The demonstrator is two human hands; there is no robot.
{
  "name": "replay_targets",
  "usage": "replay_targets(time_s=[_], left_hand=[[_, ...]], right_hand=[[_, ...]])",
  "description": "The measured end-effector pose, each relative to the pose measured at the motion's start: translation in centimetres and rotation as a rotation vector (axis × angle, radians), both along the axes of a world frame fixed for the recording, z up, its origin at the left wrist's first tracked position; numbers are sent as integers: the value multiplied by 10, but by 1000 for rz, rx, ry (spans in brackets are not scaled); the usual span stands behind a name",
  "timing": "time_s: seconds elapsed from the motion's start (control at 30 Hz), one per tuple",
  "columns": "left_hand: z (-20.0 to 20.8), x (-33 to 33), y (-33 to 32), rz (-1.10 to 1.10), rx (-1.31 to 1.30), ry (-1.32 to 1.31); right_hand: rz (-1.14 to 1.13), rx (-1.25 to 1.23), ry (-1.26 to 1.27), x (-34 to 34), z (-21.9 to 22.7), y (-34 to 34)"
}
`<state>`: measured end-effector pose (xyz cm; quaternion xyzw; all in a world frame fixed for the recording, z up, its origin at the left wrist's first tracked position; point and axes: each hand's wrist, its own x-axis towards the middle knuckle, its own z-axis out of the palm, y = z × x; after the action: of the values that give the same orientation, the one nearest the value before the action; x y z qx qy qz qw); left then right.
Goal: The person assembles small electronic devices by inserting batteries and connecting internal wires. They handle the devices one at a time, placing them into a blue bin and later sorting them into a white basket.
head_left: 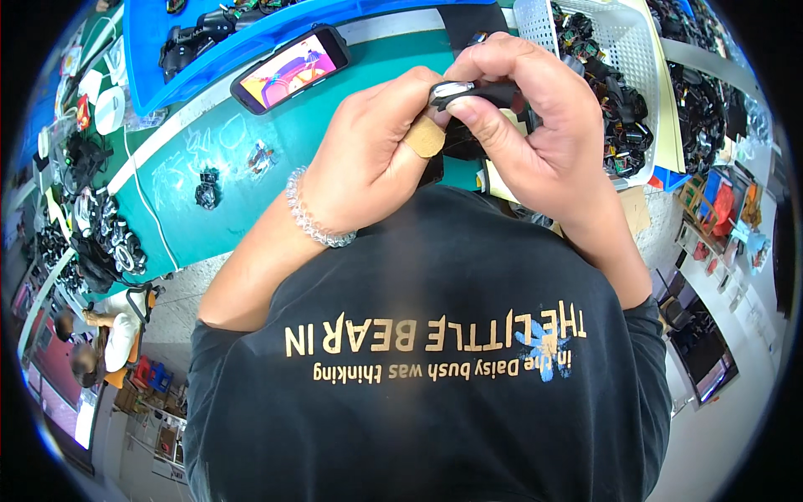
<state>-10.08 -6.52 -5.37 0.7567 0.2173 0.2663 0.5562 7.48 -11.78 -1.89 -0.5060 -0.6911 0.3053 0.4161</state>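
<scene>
Above the table edge, both hands meet on a small black part with a shiny silvery piece (452,89) at its end. My left hand (372,138) is closed, its fingertips pinching the left end of this part. A beige wrap (425,138) circles one of its digits, and a clear beaded bracelet (311,219) sits on that wrist. My right hand (548,113) is closed on the right end, thumb and bent index finger pressing it from below and above. The fingers hide much of the part, so its exact kind cannot be made out.
A phone (290,69) with a lit screen leans by a blue tray (330,15) holding black controller-like pieces. On the green table (188,230) lie a small black clump (207,188) and a small scrap (260,156). A white perforated basket (544,27) of electronic parts stands right. Another person (117,339) sits at left.
</scene>
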Motion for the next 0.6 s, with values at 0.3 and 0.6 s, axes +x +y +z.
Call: replay_targets(time_s=[0.3, 0.6], left_hand=[[4, 1, -6, -48, -244, -220], [11, -2, 1, -236, -151, -165]], right_hand=[[-41, -169, 437, 2, -1, -8], [69, -266, 616, 5, 6, -9]])
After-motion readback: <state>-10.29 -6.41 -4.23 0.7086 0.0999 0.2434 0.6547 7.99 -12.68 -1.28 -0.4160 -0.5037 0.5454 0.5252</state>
